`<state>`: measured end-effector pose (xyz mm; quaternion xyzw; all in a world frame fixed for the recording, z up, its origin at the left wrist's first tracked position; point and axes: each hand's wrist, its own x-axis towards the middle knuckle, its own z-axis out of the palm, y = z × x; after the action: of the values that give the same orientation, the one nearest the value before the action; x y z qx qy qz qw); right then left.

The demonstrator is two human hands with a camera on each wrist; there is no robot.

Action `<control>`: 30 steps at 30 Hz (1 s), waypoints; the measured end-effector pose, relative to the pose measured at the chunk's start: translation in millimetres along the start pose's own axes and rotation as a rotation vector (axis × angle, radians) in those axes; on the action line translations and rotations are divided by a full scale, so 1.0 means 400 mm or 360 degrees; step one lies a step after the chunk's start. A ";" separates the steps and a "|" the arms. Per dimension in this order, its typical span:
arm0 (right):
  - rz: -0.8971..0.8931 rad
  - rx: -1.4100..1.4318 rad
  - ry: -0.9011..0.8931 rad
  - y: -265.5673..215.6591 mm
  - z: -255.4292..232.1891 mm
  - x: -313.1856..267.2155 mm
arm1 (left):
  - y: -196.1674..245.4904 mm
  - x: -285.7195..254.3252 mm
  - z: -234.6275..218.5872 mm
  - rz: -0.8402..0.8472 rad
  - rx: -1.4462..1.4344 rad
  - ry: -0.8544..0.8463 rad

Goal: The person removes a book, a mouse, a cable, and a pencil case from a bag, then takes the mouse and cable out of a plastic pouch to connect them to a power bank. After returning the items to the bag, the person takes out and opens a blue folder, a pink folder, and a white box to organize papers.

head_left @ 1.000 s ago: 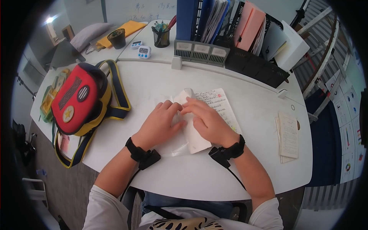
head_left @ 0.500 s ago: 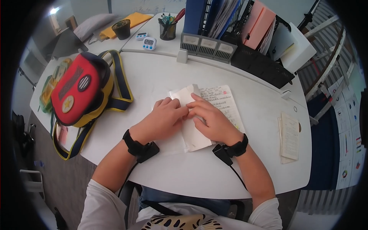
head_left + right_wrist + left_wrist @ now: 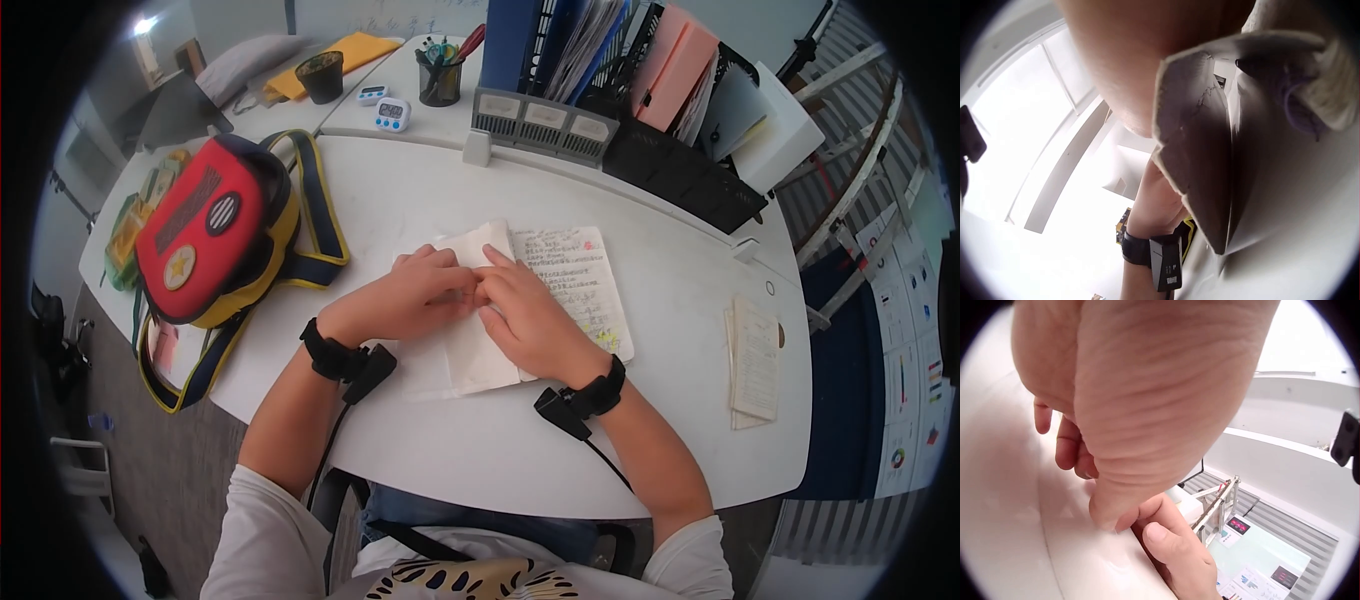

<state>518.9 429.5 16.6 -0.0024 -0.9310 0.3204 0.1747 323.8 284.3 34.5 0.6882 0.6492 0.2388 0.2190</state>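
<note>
An open notebook lies on the desk, handwriting filling its right page. Its blank cover leaf is lifted to the left under both hands, and in the right wrist view this bent leaf stands up with a worn edge. Clear plastic film spreads out from beneath the leaf. My left hand curls its fingers over the leaf and film, thumb bent down. My right hand pinches the leaf near its middle, fingertips meeting the left ones. The pinched edge is hidden between the fingers.
A red and yellow backpack lies at the left with its straps spread. Loose booklets lie at the right. Along the back stand white timers, a pen holder and a black file rack.
Both hands have shifted slightly left together. The cover leaf has swung left with them, and more of the handwritten page shows. The head view has tilted a little.
</note>
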 end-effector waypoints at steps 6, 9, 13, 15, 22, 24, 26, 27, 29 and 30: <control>-0.0020 0.0154 0.0113 0.002 0.031 0.003 | 0.004 0.000 -0.022 -0.0040 -0.0156 -0.0023; 0.0023 0.0245 0.0300 -0.005 0.022 -0.006 | -0.007 -0.001 -0.018 -0.0008 -0.0081 -0.0004; 0.0211 0.0045 0.0456 0.018 0.020 -0.017 | -0.005 -0.006 -0.032 -0.0028 -0.0051 0.0013; 0.0236 -0.0086 0.0394 0.025 0.016 -0.024 | 0.001 -0.008 -0.040 -0.0038 -0.0039 0.0027; 0.0120 -0.0218 0.0280 0.020 0.007 -0.027 | 0.003 -0.018 -0.046 -0.0075 -0.0003 0.0079; 0.0111 -0.0262 0.0251 0.015 0.003 -0.027 | 0.005 -0.020 -0.054 -0.0075 0.0043 0.0056; 0.0198 -0.0256 0.0152 0.009 0.002 -0.029 | 0.006 -0.019 -0.053 -0.0073 0.0089 0.0031; 0.0199 -0.0256 0.0154 0.004 0.004 -0.031 | 0.009 -0.019 -0.043 -0.0085 0.0065 0.0028; 0.0191 -0.0532 0.0032 -0.011 0.016 -0.037 | 0.008 -0.020 -0.027 -0.0099 0.0041 0.0027; 0.0189 -0.0531 0.0033 -0.011 0.025 -0.042 | 0.005 -0.020 -0.020 -0.0106 0.0117 0.0035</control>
<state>531.7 418.1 6.6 -0.0897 -0.9677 0.1711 0.1621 320.0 276.3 41.5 0.6711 0.6825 0.2147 0.1942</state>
